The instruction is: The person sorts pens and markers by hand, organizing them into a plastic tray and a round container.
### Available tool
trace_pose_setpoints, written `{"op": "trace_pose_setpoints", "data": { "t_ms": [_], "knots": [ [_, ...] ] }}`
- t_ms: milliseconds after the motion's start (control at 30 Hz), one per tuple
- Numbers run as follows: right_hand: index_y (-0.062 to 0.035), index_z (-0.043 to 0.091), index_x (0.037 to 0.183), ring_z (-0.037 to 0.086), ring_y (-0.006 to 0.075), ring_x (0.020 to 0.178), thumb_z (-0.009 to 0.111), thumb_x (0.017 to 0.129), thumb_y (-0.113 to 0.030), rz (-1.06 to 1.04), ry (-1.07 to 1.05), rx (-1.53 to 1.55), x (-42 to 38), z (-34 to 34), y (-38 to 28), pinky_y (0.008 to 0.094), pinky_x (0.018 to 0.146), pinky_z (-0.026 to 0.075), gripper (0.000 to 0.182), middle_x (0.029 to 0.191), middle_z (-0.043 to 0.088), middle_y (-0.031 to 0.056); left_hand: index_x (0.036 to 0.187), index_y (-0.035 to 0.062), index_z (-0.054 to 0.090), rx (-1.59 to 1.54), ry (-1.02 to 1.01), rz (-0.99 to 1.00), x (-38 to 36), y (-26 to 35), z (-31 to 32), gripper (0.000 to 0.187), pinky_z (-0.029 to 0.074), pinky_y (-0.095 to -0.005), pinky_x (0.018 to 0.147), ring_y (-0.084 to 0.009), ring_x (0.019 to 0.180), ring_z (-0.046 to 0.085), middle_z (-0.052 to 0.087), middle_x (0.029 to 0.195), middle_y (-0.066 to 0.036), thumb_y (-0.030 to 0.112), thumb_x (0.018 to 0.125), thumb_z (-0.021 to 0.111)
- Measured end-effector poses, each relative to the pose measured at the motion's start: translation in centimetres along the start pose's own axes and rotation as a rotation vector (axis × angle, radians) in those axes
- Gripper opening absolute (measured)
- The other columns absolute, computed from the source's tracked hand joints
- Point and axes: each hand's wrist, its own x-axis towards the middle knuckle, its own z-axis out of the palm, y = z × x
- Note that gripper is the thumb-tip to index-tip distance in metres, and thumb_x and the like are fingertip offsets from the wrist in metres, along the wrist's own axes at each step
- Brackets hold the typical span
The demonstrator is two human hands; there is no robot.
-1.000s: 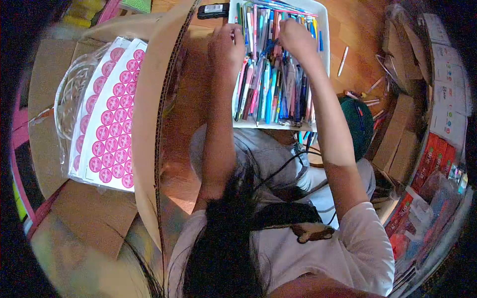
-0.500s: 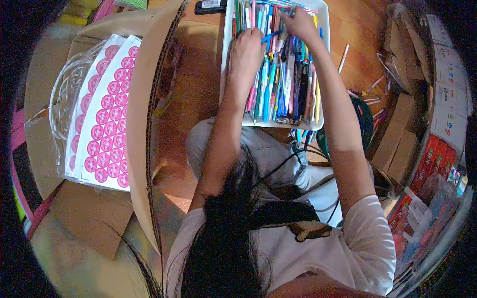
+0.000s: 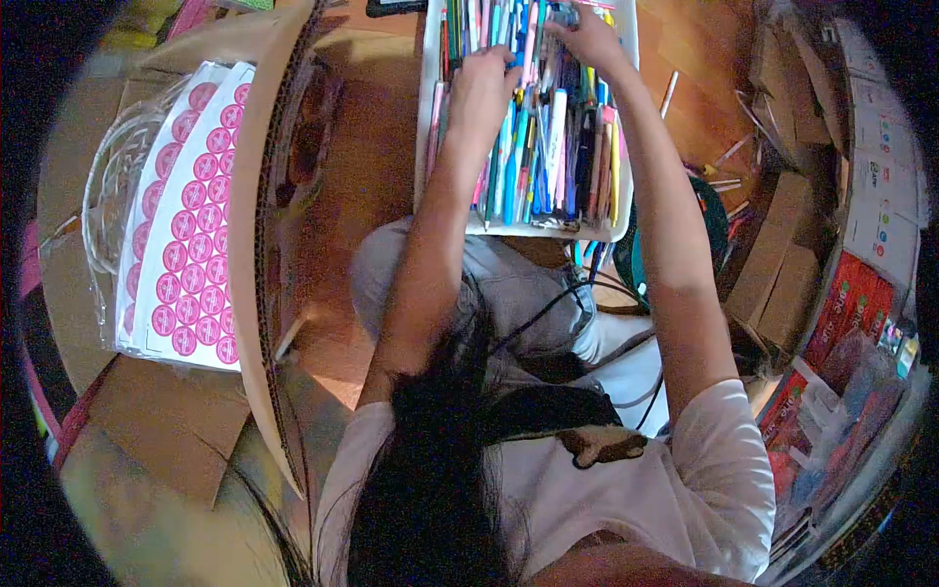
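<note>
A white plastic tray [image 3: 426, 147] is packed with pens and markers [image 3: 558, 137] in many colours, most lying lengthwise. Over its left part is my left hand [image 3: 481, 86], its fingers curled, with a short piece of a blue pen [image 3: 514, 61] showing at the fingertips. My right hand [image 3: 590, 41] reaches into the upper right part of the tray. Its fingers bend down among the pens, slightly blurred, and whatever lies between them cannot be made out.
At left an open cardboard box [image 3: 256, 196] holds sheets of round pink stickers [image 3: 191, 249]. Loose pens [image 3: 724, 184] lie on the wooden floor [image 3: 675, 39] right of the tray, near a dark green round object [image 3: 699, 230]. Cardboard [image 3: 773, 264] and red packages [image 3: 846, 303] line the right side.
The whole view has shifted, so the tray appears slightly higher and further left. The blue pen at my left hand stuck out to the right before; now only a short piece shows.
</note>
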Motion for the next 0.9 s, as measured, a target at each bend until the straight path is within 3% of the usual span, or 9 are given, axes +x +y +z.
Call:
{"op": "trace_pose_setpoints", "data": {
  "t_ms": [67, 200, 267, 367, 400, 433, 567, 700, 900],
  "knots": [
    [0.0013, 0.043, 0.112, 0.051, 0.0369, 0.095, 0.061, 0.074, -0.027, -0.185, 0.170, 0.004, -0.9, 0.7, 0.8, 0.0411, 0.078, 0.041, 0.051, 0.107, 0.049, 0.0277, 0.086, 0.0012, 0.060, 0.034, 0.008, 0.046, 0.2, 0.1, -0.1, 0.019, 0.048, -0.0347, 0.061, -0.0278, 0.070, 0.061, 0.061, 0.076, -0.017, 0.015, 0.073, 0.063],
    [0.0039, 0.041, 0.113, 0.049, 0.0393, 0.099, 0.056, 0.077, -0.028, 0.131, 0.073, 0.273, -7.2, -7.9, -4.6, 0.0389, 0.084, 0.040, 0.050, 0.108, 0.049, 0.0262, 0.084, -0.0008, 0.058, -0.080, 0.055, 0.027, 0.6, 1.7, -1.7, 0.023, 0.045, -0.0340, 0.058, -0.0282, 0.066, 0.059, 0.059, 0.071, -0.018, 0.021, 0.078, 0.056],
    [-0.0002, 0.054, 0.098, 0.060, 0.0251, 0.069, 0.053, 0.082, -0.033, -0.058, 0.206, 0.054, -12.2, -9.2, -1.3, 0.0325, 0.062, 0.046, 0.036, 0.076, 0.060, 0.0165, 0.078, -0.0027, 0.056, -0.118, 0.097, 0.072, 0.7, 3.2, -2.8, 0.017, 0.042, -0.0363, 0.054, -0.0319, 0.059, 0.054, 0.055, 0.067, -0.020, 0.012, 0.079, 0.049],
    [-0.0028, 0.053, 0.103, 0.058, 0.0172, 0.070, 0.053, 0.083, -0.025, 0.293, 0.018, 0.128, -22.7, -12.6, -1.9, 0.0290, 0.065, 0.045, 0.030, 0.080, 0.060, 0.0122, 0.078, -0.0037, 0.057, -0.064, 0.114, 0.146, 0.9, 2.7, -1.7, 0.019, 0.042, -0.0364, 0.053, -0.0313, 0.057, 0.055, 0.055, 0.065, -0.020, 0.014, 0.079, 0.051],
    [-0.0004, 0.052, 0.096, 0.059, 0.0324, 0.069, 0.052, 0.082, -0.025, 0.283, 0.034, 0.192, -26.2, -12.1, -0.6, 0.0373, 0.060, 0.045, 0.028, 0.072, 0.058, 0.0194, 0.077, -0.0036, 0.058, -0.146, 0.088, 0.150, 0.5, 3.4, -1.7, 0.020, 0.042, -0.0355, 0.052, -0.0301, 0.057, 0.055, 0.054, 0.061, -0.020, 0.016, 0.079, 0.053],
    [-0.0006, 0.054, 0.095, 0.059, 0.0343, 0.076, 0.053, 0.082, -0.024, 0.340, -0.049, 0.128, -29.4, -12.1, 0.1, 0.0385, 0.064, 0.046, 0.027, 0.078, 0.059, 0.0211, 0.097, 0.0012, 0.057, 0.033, -0.142, 0.054, 0.2, 4.4, -2.5, 0.022, 0.045, -0.0344, 0.054, -0.0279, 0.061, 0.056, 0.059, 0.086, -0.019, 0.013, 0.079, 0.050],
    [0.0009, 0.061, 0.088, 0.056, 0.0384, 0.083, 0.052, 0.081, -0.030, 0.552, -0.349, 0.180, -37.5, -10.3, 2.3, 0.0408, 0.073, 0.044, 0.033, 0.085, 0.058, 0.0242, 0.091, 0.0038, 0.061, 0.092, -0.248, 0.118, -5.0, 6.5, -1.7, 0.037, 0.047, -0.0313, 0.062, -0.0227, 0.067, 0.061, 0.062, 0.074, -0.013, 0.038, 0.080, 0.053],
    [-0.0010, 0.060, 0.088, 0.056, 0.0393, 0.081, 0.052, 0.080, -0.030, 0.537, -0.149, 0.128, -39.6, -8.4, 2.8, 0.0433, 0.073, 0.045, 0.031, 0.084, 0.058, 0.0244, 0.082, 0.0076, 0.061, -0.162, -0.227, 0.320, -12.9, 8.9, -0.1, 0.018, 0.045, -0.0401, 0.062, -0.0299, 0.070, 0.058, 0.059, 0.077, -0.014, 0.021, 0.071, 0.063],
    [-0.0033, 0.059, 0.096, 0.056, 0.0375, 0.084, 0.049, 0.081, -0.029, 0.543, 0.027, 0.265, -40.6, -8.6, 4.4, 0.0423, 0.077, 0.044, 0.031, 0.088, 0.058, 0.0233, 0.081, 0.0127, 0.059, 0.309, -0.265, 0.568, -15.8, 8.8, 0.8, 0.025, 0.043, -0.0370, 0.064, -0.0246, 0.076, 0.053, 0.052, 0.079, -0.006, 0.013, 0.058, 0.070]
  ]
}}
